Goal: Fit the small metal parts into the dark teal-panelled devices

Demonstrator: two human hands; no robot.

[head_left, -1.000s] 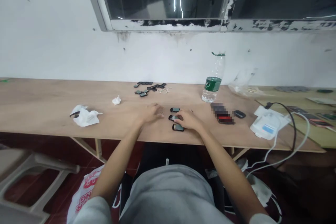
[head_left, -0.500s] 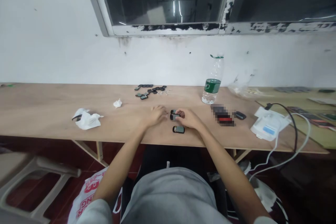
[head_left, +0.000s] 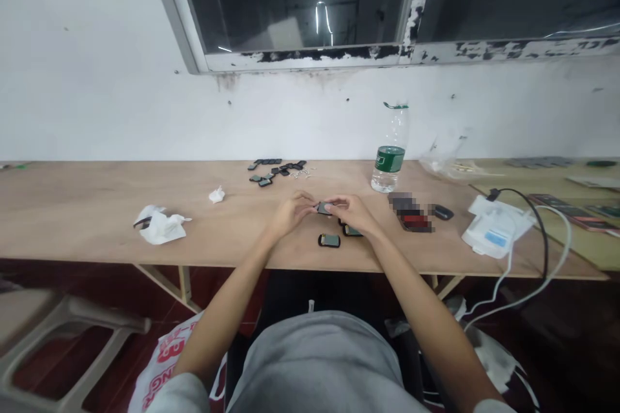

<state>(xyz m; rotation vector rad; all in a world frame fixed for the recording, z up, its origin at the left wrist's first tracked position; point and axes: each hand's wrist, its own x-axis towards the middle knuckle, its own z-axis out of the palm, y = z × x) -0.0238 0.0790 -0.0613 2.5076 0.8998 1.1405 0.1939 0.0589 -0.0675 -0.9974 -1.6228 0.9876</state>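
Note:
My left hand [head_left: 292, 211] and my right hand [head_left: 349, 210] meet over the wooden table, both closed on one small grey-and-black piece [head_left: 323, 208]. The left fingertips pinch its left end, and the right thumb and fingers grip its right side. Just in front lies a black-rimmed piece with a grey-green face [head_left: 330, 241], flat on the wood. Another such piece [head_left: 351, 230] rests partly under my right hand, with the edge of one more beside it, mostly hidden.
Small dark pieces [head_left: 264, 181] and white bits [head_left: 301, 174] lie near the wall. A water bottle [head_left: 388, 168], a blurred dark-and-red item [head_left: 411, 214] and a white box with cables [head_left: 496, 236] stand right. Crumpled tissues [head_left: 167, 226] lie left.
Both hands have come together, and a piece is now lifted between them. Two pieces that were by my right fingertips now sit further right, under that hand.

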